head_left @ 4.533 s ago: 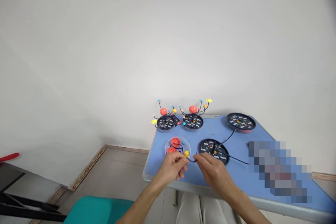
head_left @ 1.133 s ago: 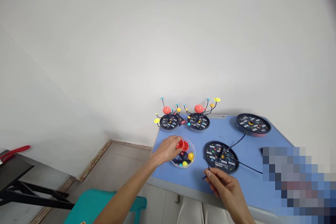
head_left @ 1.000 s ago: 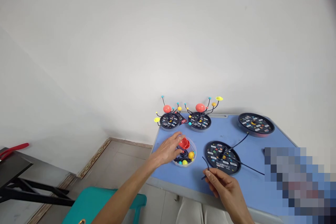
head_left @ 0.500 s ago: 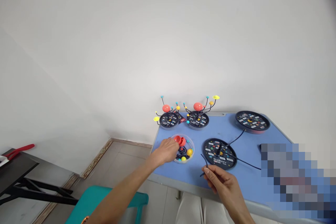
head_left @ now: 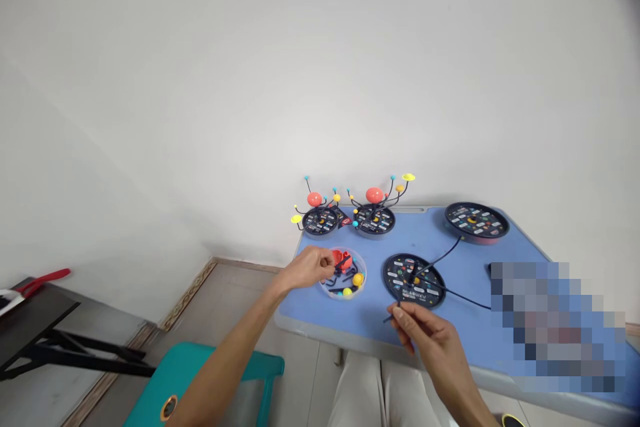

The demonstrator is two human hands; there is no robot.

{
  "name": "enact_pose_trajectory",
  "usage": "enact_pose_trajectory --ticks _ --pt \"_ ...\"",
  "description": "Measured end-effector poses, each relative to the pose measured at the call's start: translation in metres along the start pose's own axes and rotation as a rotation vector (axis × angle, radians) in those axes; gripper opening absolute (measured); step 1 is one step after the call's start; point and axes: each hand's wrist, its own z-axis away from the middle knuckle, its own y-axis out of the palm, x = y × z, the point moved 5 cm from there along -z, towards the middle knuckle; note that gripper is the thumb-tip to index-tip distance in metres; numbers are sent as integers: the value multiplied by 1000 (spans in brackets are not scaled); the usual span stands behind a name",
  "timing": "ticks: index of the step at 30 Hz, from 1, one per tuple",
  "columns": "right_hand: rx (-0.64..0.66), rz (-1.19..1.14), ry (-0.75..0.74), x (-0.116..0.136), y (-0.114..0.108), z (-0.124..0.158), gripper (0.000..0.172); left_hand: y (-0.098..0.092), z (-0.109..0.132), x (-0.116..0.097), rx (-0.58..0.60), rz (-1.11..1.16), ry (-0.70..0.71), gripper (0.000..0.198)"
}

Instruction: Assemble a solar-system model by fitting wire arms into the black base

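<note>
My left hand (head_left: pixel 307 267) reaches over the left rim of a clear round dish (head_left: pixel 361 282) that holds red half-shells, yellow balls and black rods; its fingers are pinched together on a small piece I cannot make out. My right hand (head_left: pixel 425 333) hovers near the table's front edge and pinches a thin curved black rod (head_left: pixel 391 313). Just beyond it lies a black round base (head_left: pixel 414 280) with two long black arms sticking out to the right.
Two assembled planet models (head_left: pixel 320 213) (head_left: pixel 375 210) stand at the back of the blue table (head_left: pixel 450 320). Another black base (head_left: pixel 477 221) lies at the back right. A teal chair (head_left: pixel 165 393) is at lower left, a dark stand (head_left: pixel 30 320) far left.
Both hands held the rod and yellow ball together earlier; since then my left hand went into the dish and now draws back to its left rim. My right hand keeps the rod.
</note>
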Motion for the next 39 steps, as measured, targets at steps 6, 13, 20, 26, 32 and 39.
enact_pose_trajectory --ticks 6,13,20,26,32,39 --pt "-2 -307 42 10 9 -6 37 7 27 -1 -173 711 -16 23" --pt "26 -468 20 17 18 4 33 11 55 -11 -269 955 31 35" --pt "45 -487 12 19 19 10 33 15 68 -18 -302 1149 21 41" --pt "55 -487 0 23 19 10 36 16 73 -31 -336 964 78 31" --pt "110 -464 10 27 19 18 36 27 72 -54 -473 902 229 19" --pt "149 -506 18 38 13 30 34 34 67 -66 -484 907 252 17"
